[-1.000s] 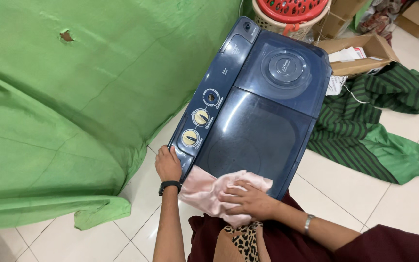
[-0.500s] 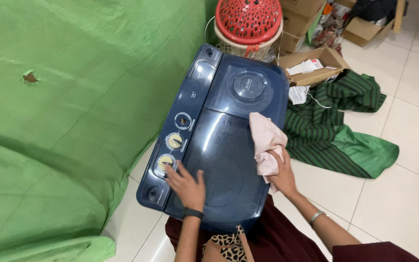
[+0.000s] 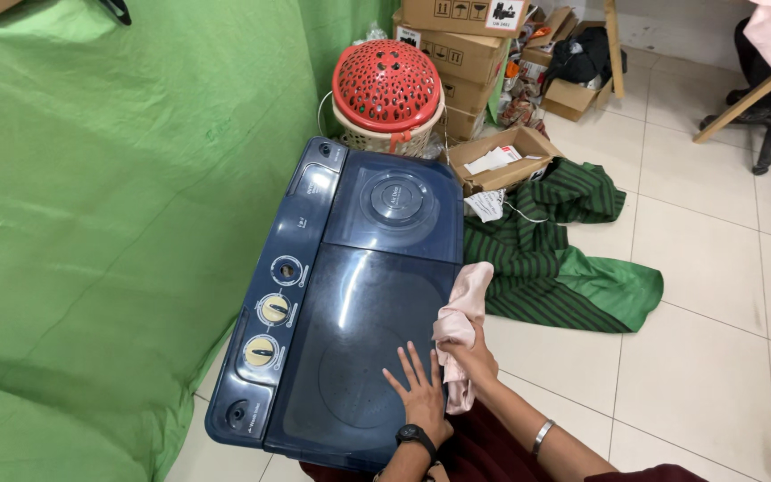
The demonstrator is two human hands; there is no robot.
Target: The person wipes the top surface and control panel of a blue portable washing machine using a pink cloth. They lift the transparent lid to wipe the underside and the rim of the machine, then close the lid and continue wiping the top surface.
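Pinching a pink cloth (image 3: 461, 312) in closed right hand (image 3: 470, 361) fingers, bunch rising limp above them, soft and light, best gripped mid-bunch; pressing left hand (image 3: 421, 397) flat, fingers spread, holding nothing, on washer lid (image 3: 350, 339)

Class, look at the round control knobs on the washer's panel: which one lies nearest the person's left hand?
The lowest cream knob on the washer, nearest the left hand. The second cream knob and the dark one sit farther up.
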